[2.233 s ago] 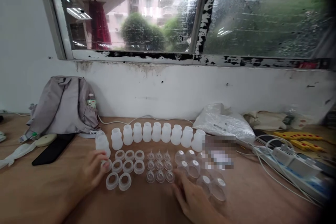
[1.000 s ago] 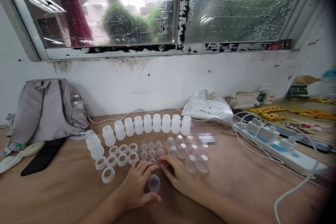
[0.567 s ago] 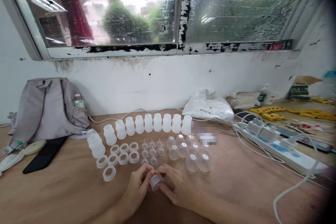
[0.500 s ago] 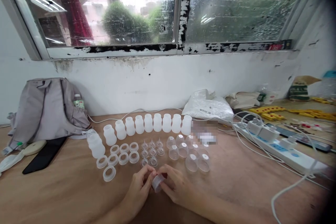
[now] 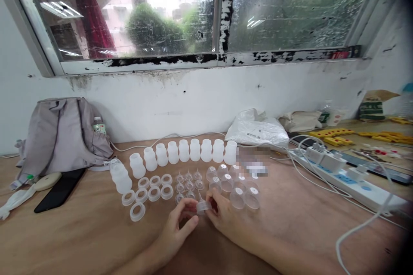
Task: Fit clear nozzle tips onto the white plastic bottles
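My right hand (image 5: 222,215) pinches a translucent baby bottle collar (image 5: 203,207) with a clear teat whose thin tip points up. At its left side, my left hand (image 5: 180,223) has thumb and forefinger spread; the fingertip is close to the collar, and I cannot tell if it touches. Just behind are several clear teats (image 5: 189,176) in short rows. Several loose collar rings (image 5: 154,194) lie to their left. Clear domed caps (image 5: 238,197) stand to the right of the teats. A curved row of frosted bottles (image 5: 183,151) stands behind everything.
A grey backpack (image 5: 64,133) and a black phone (image 5: 60,191) lie at the left. A white plastic bag (image 5: 256,129) sits by the wall. At the right are a power strip (image 5: 348,180) with trailing white cables and yellow plastic parts (image 5: 335,135).
The collar has turned upright, with the teat tip now showing on top, and has moved slightly right and away from me. My left fingers have spread from their pinch.
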A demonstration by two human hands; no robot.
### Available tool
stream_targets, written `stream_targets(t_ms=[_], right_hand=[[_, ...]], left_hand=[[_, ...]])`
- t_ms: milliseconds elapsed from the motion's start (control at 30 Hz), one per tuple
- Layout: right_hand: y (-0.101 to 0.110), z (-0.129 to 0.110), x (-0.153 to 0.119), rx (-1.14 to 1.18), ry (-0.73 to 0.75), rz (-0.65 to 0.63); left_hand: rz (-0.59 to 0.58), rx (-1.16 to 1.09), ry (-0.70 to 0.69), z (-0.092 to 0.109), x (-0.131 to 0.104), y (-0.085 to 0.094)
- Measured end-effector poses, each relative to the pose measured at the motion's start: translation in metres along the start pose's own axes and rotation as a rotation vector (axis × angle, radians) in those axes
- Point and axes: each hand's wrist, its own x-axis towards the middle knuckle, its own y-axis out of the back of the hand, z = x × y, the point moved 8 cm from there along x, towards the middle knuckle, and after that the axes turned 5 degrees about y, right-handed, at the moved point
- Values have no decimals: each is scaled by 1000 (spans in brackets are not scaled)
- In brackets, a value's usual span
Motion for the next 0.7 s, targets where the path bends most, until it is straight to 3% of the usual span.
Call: stream_targets(t_ms=[333, 700], right_hand=[[-8, 4, -1, -41, -41, -44], [-16, 12, 1, -53, -25, -36]], left_hand=[[-36, -92, 46, -7, -1, -1], [16, 57, 18, -8, 3, 1]])
